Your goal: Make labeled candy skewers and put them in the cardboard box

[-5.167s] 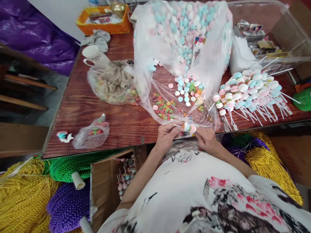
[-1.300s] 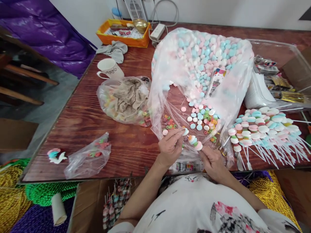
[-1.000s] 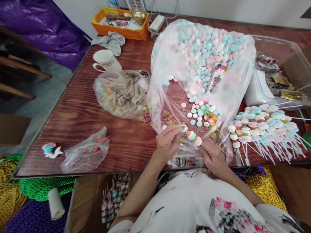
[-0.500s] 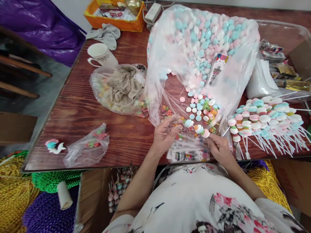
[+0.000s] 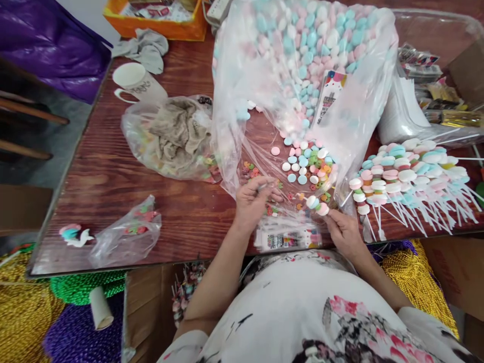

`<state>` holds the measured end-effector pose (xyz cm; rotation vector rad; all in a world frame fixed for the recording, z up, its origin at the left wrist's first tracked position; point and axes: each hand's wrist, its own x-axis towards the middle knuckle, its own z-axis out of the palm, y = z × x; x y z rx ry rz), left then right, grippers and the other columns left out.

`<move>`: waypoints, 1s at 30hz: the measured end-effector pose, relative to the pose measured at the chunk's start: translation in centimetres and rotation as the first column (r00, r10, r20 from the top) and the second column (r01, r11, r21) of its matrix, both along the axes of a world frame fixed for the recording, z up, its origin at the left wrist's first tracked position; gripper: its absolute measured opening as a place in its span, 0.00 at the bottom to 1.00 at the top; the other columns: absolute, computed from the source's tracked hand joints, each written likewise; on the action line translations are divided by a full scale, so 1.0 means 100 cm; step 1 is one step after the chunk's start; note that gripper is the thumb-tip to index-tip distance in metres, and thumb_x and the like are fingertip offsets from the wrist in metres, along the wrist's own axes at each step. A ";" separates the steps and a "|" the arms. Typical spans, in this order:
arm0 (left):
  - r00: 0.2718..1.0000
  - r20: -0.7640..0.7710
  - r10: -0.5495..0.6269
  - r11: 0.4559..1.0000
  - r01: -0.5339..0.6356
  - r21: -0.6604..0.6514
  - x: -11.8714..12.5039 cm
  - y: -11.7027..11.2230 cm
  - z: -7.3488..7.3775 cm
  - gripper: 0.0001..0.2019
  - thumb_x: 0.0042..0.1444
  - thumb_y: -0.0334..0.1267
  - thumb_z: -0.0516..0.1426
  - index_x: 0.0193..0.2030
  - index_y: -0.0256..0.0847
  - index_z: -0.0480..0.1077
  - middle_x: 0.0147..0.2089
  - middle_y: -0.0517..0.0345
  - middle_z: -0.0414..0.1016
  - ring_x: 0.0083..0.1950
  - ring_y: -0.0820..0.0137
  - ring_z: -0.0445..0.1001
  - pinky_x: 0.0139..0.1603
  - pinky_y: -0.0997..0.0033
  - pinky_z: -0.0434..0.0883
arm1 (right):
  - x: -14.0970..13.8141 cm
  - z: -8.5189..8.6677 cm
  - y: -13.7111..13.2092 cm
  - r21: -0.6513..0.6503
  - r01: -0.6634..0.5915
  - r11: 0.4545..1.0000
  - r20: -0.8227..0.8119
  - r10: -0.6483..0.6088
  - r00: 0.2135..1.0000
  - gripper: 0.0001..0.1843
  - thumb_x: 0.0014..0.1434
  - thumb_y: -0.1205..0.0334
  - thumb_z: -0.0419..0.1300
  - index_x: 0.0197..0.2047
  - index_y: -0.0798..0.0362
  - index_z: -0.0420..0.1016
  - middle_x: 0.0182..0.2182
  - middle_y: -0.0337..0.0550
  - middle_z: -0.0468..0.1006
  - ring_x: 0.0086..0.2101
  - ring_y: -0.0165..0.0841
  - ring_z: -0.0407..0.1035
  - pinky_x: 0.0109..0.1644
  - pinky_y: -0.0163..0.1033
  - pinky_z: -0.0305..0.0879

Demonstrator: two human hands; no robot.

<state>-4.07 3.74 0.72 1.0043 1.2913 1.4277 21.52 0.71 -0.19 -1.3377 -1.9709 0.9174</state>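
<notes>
My right hand (image 5: 342,229) is closed on a candy skewer, a white stick strung with blue, white and pink candies (image 5: 312,202) and a small green ring. An orange ring sits near its free tip, which points left. My left hand (image 5: 254,199) is to the left of that tip, apart from it, with thumb and fingers pinched together. Something small and pale shows between them, too hidden to name. Beneath both hands is clear plastic with loose round candies (image 5: 302,161) and small coloured ring candies (image 5: 291,195) on it.
A big clear bag (image 5: 302,65) of pastel candies lies behind my hands. Finished-looking skewers (image 5: 406,176) are piled at right, by a clear bin (image 5: 438,27). At left are a white mug (image 5: 138,83), a bag with a brown cloth (image 5: 174,128) and a small bag (image 5: 128,232).
My left hand has drawn slightly left from the skewer's tip and closed its fingers. The blue-and-white candy seen at the tip no longer shows there. The view has shifted a little.
</notes>
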 end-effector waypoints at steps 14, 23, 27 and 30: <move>0.924 -0.281 -0.258 0.966 0.254 -0.051 0.001 0.017 0.020 0.08 0.50 0.40 0.65 0.36 0.40 0.81 0.33 0.56 0.80 0.30 0.72 0.73 0.31 0.73 0.71 | 0.021 -0.003 -0.002 -0.091 0.142 0.986 -0.198 -0.157 0.968 0.14 0.65 0.61 0.54 0.28 0.53 0.70 0.18 0.33 0.63 0.20 0.26 0.58 0.25 0.34 0.55; 0.911 0.042 -0.410 0.903 0.412 -0.118 0.040 -0.017 0.017 0.06 0.51 0.40 0.66 0.34 0.42 0.81 0.33 0.56 0.77 0.30 0.73 0.72 0.29 0.74 0.69 | -0.002 -0.001 -0.013 0.003 -0.074 0.997 -0.119 0.073 0.990 0.12 0.65 0.65 0.52 0.30 0.53 0.71 0.19 0.33 0.63 0.20 0.25 0.56 0.25 0.33 0.54; 0.917 0.166 -0.363 0.907 0.388 -0.162 0.048 -0.035 -0.002 0.08 0.46 0.41 0.69 0.32 0.41 0.80 0.31 0.56 0.76 0.27 0.75 0.70 0.25 0.76 0.66 | -0.005 -0.004 -0.017 0.031 -0.136 0.990 -0.143 0.139 0.980 0.12 0.65 0.67 0.51 0.30 0.53 0.71 0.18 0.34 0.64 0.19 0.25 0.56 0.24 0.33 0.53; 0.914 0.191 -0.357 0.903 0.390 -0.178 0.044 -0.040 -0.004 0.09 0.45 0.41 0.69 0.31 0.40 0.80 0.33 0.56 0.78 0.29 0.74 0.71 0.26 0.76 0.67 | -0.006 -0.004 -0.017 0.041 -0.158 0.987 -0.154 0.162 0.975 0.13 0.65 0.67 0.51 0.30 0.53 0.72 0.18 0.34 0.65 0.18 0.25 0.56 0.23 0.33 0.53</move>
